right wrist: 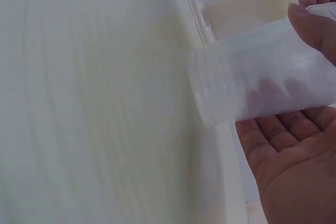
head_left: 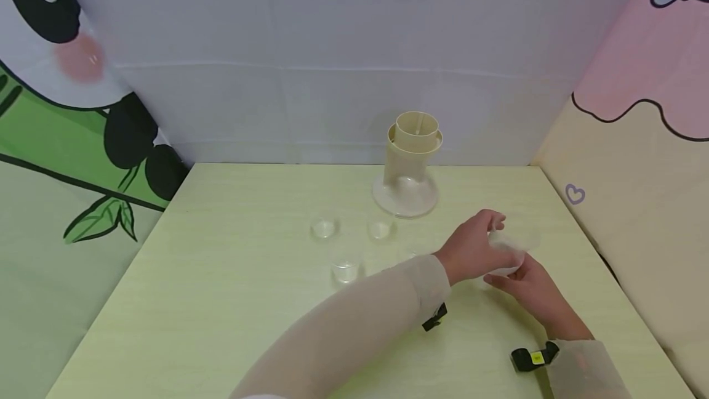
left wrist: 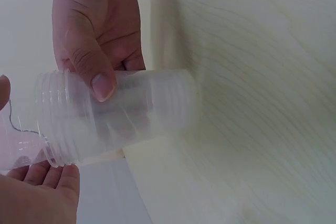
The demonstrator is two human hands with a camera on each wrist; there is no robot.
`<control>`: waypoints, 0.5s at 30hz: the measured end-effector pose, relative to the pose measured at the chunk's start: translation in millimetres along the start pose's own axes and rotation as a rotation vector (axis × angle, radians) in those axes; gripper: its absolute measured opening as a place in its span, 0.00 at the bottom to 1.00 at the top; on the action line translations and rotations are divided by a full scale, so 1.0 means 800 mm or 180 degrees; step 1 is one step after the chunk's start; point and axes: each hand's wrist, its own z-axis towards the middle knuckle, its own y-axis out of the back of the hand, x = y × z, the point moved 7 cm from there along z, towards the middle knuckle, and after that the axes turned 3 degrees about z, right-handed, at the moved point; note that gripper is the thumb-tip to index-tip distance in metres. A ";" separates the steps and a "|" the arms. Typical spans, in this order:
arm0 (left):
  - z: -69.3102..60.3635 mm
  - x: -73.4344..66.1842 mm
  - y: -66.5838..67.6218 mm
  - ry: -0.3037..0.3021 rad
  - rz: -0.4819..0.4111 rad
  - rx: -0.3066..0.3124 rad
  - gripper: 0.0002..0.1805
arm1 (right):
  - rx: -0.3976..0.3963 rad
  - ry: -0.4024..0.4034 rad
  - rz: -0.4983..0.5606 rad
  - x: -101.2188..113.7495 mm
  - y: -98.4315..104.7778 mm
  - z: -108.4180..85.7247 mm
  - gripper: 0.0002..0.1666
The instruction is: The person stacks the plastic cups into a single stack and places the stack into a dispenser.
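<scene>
A stack of clear plastic cups [left wrist: 142, 108], translucent and ribbed at the rim, stands between both hands at the right of the table. My right hand [head_left: 534, 288] grips its side, with the thumb across the front and the fingers [right wrist: 273, 132] behind. At the rim end, my left hand [head_left: 476, 245] has thumb and fingers around a clear plastic cup [left wrist: 23, 142], partly out of frame in the left wrist view. How far that cup sits inside the stack is hard to see. The lower end of the stack points toward the table.
Several small clear cups stand apart on the pale wooden table [head_left: 221, 300], among them one cup [head_left: 324, 228] at the left and one [head_left: 346, 271] nearer. Behind them rises a cream double-tube holder [head_left: 407, 162] on a clear round base [head_left: 406, 199]. Fabric walls enclose three sides.
</scene>
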 end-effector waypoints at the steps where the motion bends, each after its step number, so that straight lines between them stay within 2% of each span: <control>1: 0.000 0.002 0.000 0.0017 -0.0053 -0.0007 0.36 | -0.0001 -0.0010 -0.0007 0.000 0.000 0.000 0.40; 7: -0.003 0.011 -0.004 0.0156 -0.0302 -0.0012 0.37 | 0.0011 -0.0017 0.0034 0.002 -0.001 -0.001 0.42; 15: -0.004 0.014 -0.006 0.0269 -0.0266 -0.0030 0.39 | -0.0003 0.0105 0.0149 0.005 -0.001 -0.002 0.37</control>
